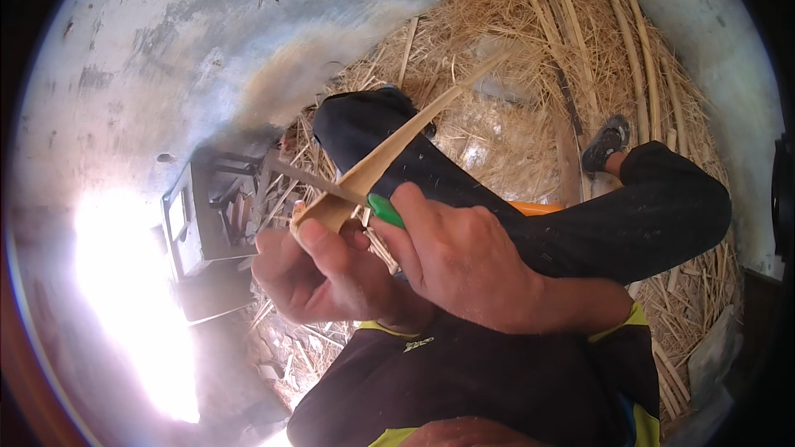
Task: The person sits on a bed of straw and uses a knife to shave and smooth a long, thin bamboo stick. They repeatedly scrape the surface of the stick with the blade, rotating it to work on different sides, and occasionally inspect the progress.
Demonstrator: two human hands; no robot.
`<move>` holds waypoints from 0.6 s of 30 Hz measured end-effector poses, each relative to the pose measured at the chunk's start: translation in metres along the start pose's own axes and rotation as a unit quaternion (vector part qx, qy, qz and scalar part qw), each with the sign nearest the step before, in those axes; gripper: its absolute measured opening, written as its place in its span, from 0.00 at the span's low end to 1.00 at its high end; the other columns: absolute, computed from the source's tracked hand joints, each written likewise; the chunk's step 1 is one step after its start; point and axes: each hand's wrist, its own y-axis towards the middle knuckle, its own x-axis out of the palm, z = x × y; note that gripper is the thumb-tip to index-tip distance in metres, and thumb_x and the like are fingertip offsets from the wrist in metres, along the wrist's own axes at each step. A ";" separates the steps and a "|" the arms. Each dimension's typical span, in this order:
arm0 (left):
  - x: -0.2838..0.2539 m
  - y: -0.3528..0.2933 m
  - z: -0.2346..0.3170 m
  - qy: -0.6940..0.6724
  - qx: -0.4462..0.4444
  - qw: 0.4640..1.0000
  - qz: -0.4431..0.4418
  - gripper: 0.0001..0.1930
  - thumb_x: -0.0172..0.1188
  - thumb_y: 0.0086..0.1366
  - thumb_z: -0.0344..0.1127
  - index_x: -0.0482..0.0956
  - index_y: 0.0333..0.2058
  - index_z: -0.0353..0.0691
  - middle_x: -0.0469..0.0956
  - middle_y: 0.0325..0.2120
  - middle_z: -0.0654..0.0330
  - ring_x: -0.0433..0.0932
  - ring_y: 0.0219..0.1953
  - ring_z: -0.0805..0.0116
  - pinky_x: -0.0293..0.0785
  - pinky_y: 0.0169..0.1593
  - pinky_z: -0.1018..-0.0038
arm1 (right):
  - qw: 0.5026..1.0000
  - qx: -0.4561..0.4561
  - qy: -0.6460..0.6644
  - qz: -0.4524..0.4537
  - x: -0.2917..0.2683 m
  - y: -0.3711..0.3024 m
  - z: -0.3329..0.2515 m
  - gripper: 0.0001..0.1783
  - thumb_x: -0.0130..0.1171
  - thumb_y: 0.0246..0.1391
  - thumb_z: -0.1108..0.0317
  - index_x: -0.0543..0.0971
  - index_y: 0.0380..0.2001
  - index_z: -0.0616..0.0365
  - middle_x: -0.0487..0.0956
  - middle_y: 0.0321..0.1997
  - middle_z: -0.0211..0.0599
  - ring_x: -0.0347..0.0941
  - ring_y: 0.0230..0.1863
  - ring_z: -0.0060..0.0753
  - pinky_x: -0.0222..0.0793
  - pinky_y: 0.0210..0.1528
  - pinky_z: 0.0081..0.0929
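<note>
Nearest to me, my left hand (319,269) was curled around the lower end of a pale bamboo strip (389,153), thumb pressed on its flat face, fingers (286,261) wrapped tight beneath it. My right hand (464,261) sat just beside it, touching it at the knuckles, fingers closed on the green handle (383,209) of a knife whose dark blade (306,180) ran leftward across the strip. The strip rose up and to the right from my hands, over my knee, its far tip blurred.

Below my hands lay my dark shirt with yellow trim (464,381). Beyond them my black-trousered legs (580,215) were folded, one bent to the right with a grey shoe (604,142) at its end. Something orange (534,208) showed between the right hand and the leg; I could not tell what it was.

To the left of my hands stood a small dark metal frame (211,211) on the concrete floor (166,50), with harsh glare beside it. Farther off, straw-like shavings (497,58) covered the ground, and several long split canes (638,66) lay across them.
</note>
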 end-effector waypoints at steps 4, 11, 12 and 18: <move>0.001 0.008 0.004 0.028 -0.026 0.999 0.002 0.10 0.59 0.59 0.27 0.65 0.25 0.35 0.63 0.16 0.61 0.62 0.10 0.79 0.56 0.11 0.86 | 0.992 0.049 -0.112 0.025 0.018 -0.003 0.042 0.14 0.51 0.60 0.62 0.65 0.28 0.60 0.72 0.13 0.45 0.73 0.15 0.48 0.69 0.15 0.38; 0.011 -0.002 0.010 -0.072 -0.037 0.997 -0.002 0.10 0.60 0.58 0.26 0.66 0.28 0.36 0.65 0.19 0.60 0.63 0.11 0.78 0.59 0.11 0.85 | 0.998 0.009 0.056 0.000 -0.019 -0.008 -0.003 0.10 0.52 0.58 0.68 0.65 0.30 0.63 0.71 0.16 0.51 0.73 0.20 0.55 0.67 0.19 0.41; 0.013 -0.003 0.011 -0.088 -0.044 0.995 -0.003 0.10 0.61 0.58 0.27 0.66 0.27 0.36 0.65 0.18 0.60 0.64 0.11 0.78 0.59 0.12 0.84 | 0.998 0.002 0.063 -0.006 -0.018 -0.008 -0.007 0.10 0.53 0.58 0.68 0.65 0.30 0.63 0.71 0.16 0.51 0.73 0.20 0.54 0.67 0.19 0.41; 0.005 -0.001 0.005 -0.035 0.002 0.999 -0.015 0.09 0.60 0.58 0.25 0.66 0.26 0.35 0.64 0.17 0.61 0.62 0.11 0.79 0.57 0.13 0.84 | 1.000 -0.023 -0.018 0.008 -0.001 -0.015 0.008 0.15 0.53 0.59 0.59 0.65 0.30 0.59 0.71 0.13 0.41 0.73 0.13 0.43 0.68 0.12 0.35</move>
